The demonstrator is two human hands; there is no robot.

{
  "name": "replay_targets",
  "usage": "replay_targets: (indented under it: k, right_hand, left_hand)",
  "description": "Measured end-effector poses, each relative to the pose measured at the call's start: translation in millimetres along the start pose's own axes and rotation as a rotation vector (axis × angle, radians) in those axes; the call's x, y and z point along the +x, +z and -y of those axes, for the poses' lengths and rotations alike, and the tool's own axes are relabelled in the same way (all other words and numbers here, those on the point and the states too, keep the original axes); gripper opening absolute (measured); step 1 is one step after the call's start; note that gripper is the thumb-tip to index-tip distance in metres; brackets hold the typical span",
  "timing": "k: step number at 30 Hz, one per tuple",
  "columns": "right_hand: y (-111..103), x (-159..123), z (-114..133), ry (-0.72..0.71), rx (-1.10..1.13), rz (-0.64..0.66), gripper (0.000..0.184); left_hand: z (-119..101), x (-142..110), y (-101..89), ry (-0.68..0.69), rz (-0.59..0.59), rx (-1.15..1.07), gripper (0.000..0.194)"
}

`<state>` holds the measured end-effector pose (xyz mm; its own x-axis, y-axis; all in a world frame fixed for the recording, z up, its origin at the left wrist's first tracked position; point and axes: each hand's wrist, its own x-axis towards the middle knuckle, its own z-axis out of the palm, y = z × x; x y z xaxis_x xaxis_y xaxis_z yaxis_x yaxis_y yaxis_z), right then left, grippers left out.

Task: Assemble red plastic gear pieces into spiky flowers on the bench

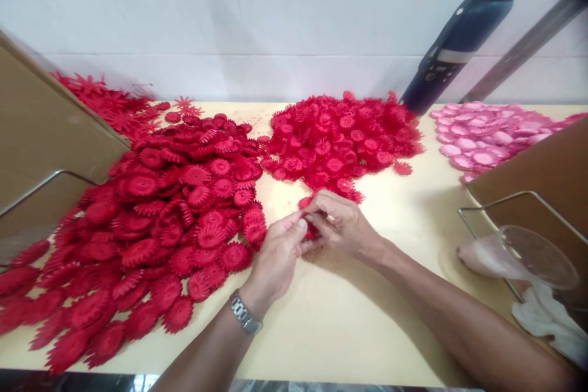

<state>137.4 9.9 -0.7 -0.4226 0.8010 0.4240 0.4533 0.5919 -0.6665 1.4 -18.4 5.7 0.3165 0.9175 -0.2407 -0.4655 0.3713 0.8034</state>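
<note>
My left hand, with a metal watch on its wrist, and my right hand meet over the middle of the table. Between their fingertips they pinch a red petal disc, mostly covered by the fingers. Just beyond the hands a heap of thin, toothed red petal pieces spreads toward the wall. Close by on the left lies a larger pile of thicker red flower discs with fringed edges. Whether the fingers hold one layer or more, I cannot tell.
Cardboard boxes stand at the left and right. Pink discs lie at the back right, beside a dark blue cylinder leaning on a pole. A clear plastic cup and white tissue are at the right. Star-shaped red pieces lie back left.
</note>
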Motion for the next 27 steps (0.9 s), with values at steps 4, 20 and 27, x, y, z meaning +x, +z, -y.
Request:
replay_targets:
  k: [4, 20, 27]
  right_hand:
    - [1, 0, -2, -0.018, -0.024, -0.021, 0.014]
    - [-4, 2, -1, 0.353, 0.235, -0.275, 0.015]
    - [-38, 4, -35, 0.149, -0.557, -0.369, 0.012]
  left_hand:
    - [0, 1, 0.6, -0.007, -0.024, -0.029, 0.018]
    - [-2, 0, 2.2, 0.012, -0.192, 0.046, 0.015]
    - [-10, -1, 1.5, -0.034, -0.188, -0.02, 0.021]
